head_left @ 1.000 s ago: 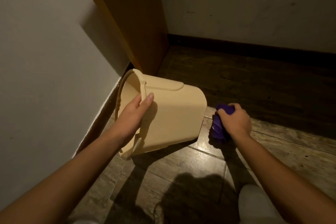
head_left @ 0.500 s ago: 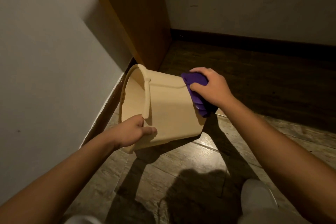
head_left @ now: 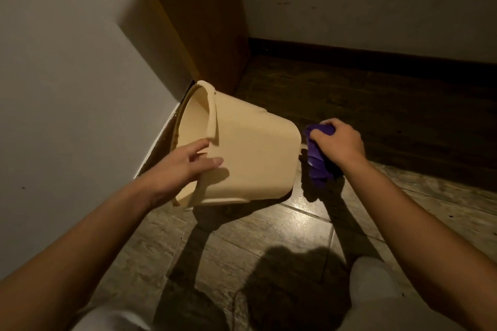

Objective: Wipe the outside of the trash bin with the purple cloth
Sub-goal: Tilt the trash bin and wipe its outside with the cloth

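Trash bin looks light, stiff, slick plastic; your left hand, fingers spread open, steadies its rim. Right hand clamped on soft purple cloth.

No text, label, brand mark, number or sign can be read anywhere in this view; the cream plastic trash bin tipped on its side shows only plain, unmarked surfaces.

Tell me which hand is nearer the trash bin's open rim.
Left. The left hand rests on the trash bin at its rim; the right hand grips the purple cloth past its base.
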A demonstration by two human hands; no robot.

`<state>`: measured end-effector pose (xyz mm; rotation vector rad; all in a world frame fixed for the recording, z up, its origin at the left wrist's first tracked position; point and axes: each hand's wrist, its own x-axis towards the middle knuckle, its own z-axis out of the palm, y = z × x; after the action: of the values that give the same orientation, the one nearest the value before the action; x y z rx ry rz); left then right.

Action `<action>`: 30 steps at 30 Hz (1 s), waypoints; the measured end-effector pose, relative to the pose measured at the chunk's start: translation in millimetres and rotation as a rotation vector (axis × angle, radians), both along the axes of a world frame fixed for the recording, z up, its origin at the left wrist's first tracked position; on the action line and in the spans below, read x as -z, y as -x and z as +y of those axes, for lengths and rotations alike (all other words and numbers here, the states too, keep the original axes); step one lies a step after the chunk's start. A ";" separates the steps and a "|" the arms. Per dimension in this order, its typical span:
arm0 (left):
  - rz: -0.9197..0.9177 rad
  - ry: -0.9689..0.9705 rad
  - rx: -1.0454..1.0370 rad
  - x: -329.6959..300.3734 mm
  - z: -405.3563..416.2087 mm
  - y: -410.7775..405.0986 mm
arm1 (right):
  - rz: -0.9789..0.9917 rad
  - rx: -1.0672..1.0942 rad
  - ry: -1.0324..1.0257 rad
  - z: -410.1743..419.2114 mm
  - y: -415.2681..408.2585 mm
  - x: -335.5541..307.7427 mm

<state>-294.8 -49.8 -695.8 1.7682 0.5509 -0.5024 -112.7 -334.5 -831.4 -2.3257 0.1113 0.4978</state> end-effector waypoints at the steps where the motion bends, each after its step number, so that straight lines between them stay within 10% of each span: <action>1: 0.009 -0.031 0.073 -2.8 -1.5 2.6 | -0.010 0.025 -0.046 2.7 0.4 -3.8; 5: 0.152 -0.268 0.404 12.1 -1.0 21.2 | -0.030 0.028 -0.139 12.0 5.4 -17.1; 15: -0.208 -0.185 0.104 -11.5 -7.1 6.5 | -0.282 -0.298 -0.539 74.1 58.7 -122.3; 21: -0.253 0.177 -0.064 -8.4 -17.9 -6.0 | -0.441 -0.406 -0.353 108.3 94.6 -109.3; 30: -0.138 0.060 -0.209 5.2 2.3 12.6 | -0.127 -0.112 0.039 39.7 40.0 6.5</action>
<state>-307.4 -47.5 -701.0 1.6517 0.6085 -0.2468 -152.7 -294.8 -837.9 -2.4043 -0.0714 0.4043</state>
